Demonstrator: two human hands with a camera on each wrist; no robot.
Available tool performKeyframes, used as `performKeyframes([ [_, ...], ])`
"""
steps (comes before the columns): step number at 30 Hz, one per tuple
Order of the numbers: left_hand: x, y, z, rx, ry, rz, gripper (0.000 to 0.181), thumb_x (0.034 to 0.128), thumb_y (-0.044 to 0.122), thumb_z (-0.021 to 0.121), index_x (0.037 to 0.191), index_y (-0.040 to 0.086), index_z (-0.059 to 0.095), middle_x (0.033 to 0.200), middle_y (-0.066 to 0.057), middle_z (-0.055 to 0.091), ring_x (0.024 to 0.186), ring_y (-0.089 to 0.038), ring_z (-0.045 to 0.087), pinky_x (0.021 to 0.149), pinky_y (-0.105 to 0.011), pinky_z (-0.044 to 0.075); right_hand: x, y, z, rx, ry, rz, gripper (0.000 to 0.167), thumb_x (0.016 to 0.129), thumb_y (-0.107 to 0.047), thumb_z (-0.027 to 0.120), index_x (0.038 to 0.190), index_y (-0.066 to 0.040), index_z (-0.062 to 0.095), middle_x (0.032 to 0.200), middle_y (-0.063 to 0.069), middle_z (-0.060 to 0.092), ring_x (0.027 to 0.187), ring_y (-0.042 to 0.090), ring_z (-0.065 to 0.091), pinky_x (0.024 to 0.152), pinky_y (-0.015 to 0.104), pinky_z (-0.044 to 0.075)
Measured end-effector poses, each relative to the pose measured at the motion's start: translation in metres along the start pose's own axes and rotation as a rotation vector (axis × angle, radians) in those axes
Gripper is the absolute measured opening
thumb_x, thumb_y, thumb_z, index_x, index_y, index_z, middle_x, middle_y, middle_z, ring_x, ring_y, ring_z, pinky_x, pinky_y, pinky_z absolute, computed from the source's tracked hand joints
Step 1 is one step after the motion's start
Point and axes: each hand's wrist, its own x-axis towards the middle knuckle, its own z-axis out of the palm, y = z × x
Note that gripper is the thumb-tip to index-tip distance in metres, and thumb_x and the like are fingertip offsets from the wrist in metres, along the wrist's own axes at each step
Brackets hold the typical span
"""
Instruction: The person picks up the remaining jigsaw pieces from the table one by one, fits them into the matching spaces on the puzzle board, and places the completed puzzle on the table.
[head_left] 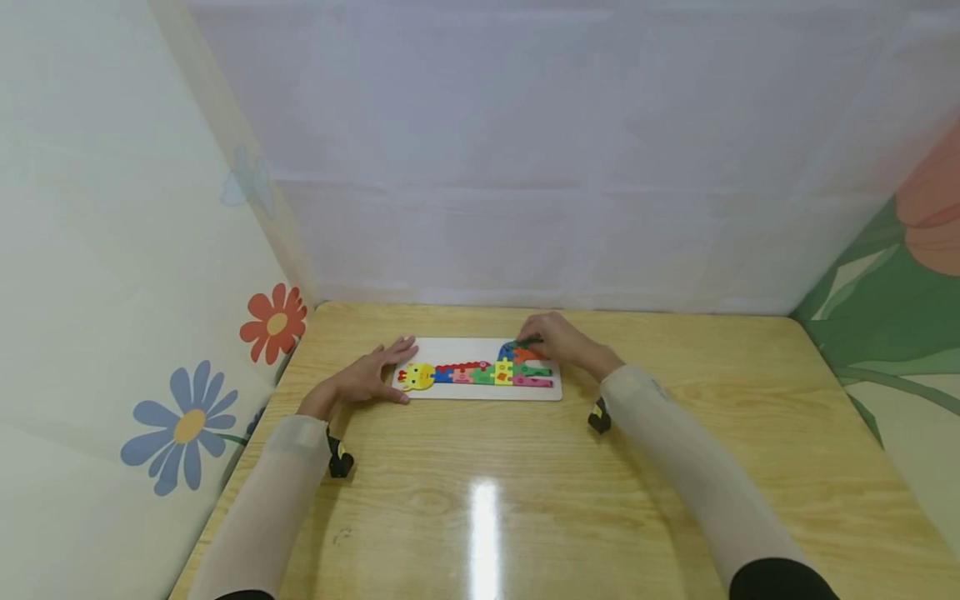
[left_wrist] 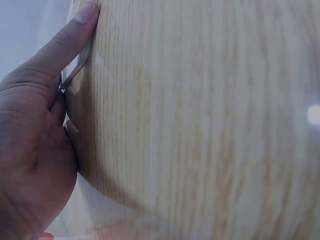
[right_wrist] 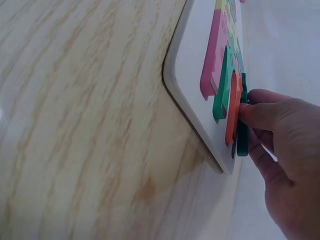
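Observation:
A white puzzle board [head_left: 453, 350] lies on the table, bearing a colourful giraffe made of interlocking pieces, its yellow head [head_left: 417, 377] to the left. My left hand [head_left: 367, 377] spans the board's left end, fingers spread at the far edge and thumb touching the near edge. In the left wrist view the thumb [left_wrist: 62, 47] lies straight along that edge. At the right end, my right hand [head_left: 558, 340] pinches a dark green puzzle piece [right_wrist: 242, 142] between thumb and fingers. That piece stands beside an orange leg piece [right_wrist: 234, 107]; whether it is seated cannot be told.
The wooden table [head_left: 405, 483] extends toward me, with a bright light reflection on its surface. A white cloth wall [head_left: 480, 167] rises behind the table's far edge. Flower-printed walls stand at the left and right.

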Motion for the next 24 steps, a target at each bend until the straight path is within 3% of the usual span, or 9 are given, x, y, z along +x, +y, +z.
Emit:
performKeyframes([
  [5, 0.0002, -0.0001, 0.0006, -0.003, -0.004, -0.019, 0.103, 0.0895, 0.038, 0.086, 0.169, 0.015, 0.025, 0.179, -0.007, 0.006, 0.165, -0.033, -0.002, 0.13, -0.063, -0.004, 0.0007, 0.0012, -0.0004, 0.005, -0.024, 0.004, 0.022, 0.093, 0.007, 0.074, 0.113, 0.001, 0.08, 0.111, 0.014, 0.077, 0.108, 0.031, 0.072, 0.099, 0.043, 0.06],
  [12, -0.0005, -0.0009, 0.0022, -0.004, -0.001, -0.001, 0.103, 0.0895, 0.037, 0.086, 0.169, 0.013, 0.025, 0.179, -0.009, 0.006, 0.165, -0.034, -0.001, 0.13, -0.061, -0.004, -0.0001, 0.0017, -0.0024, 0.026, -0.063, 0.035, 0.027, 0.091, 0.009, 0.073, 0.116, 0.0, 0.08, 0.116, 0.015, 0.077, 0.113, 0.033, 0.071, 0.103, 0.045, 0.058],
  [19, -0.001, -0.0013, 0.0016, -0.006, 0.006, 0.013, 0.102, 0.0898, 0.034, 0.087, 0.168, 0.011, 0.026, 0.179, -0.011, 0.006, 0.165, -0.035, -0.001, 0.13, -0.062, -0.005, -0.0061, 0.0049, -0.0017, 0.05, -0.024, 0.035, 0.04, 0.084, 0.019, 0.062, 0.116, 0.001, 0.079, 0.119, 0.018, 0.077, 0.116, 0.036, 0.072, 0.105, 0.047, 0.057],
  [24, -0.0002, 0.0001, 0.0012, -0.016, 0.013, 0.023, 0.1, 0.0903, 0.033, 0.086, 0.168, 0.009, 0.027, 0.178, -0.014, 0.007, 0.164, -0.038, -0.001, 0.129, -0.065, -0.005, -0.0082, 0.0084, 0.0004, 0.051, -0.008, 0.045, 0.038, 0.087, 0.017, 0.064, 0.117, 0.0, 0.079, 0.12, 0.017, 0.077, 0.117, 0.035, 0.071, 0.105, 0.047, 0.057],
])
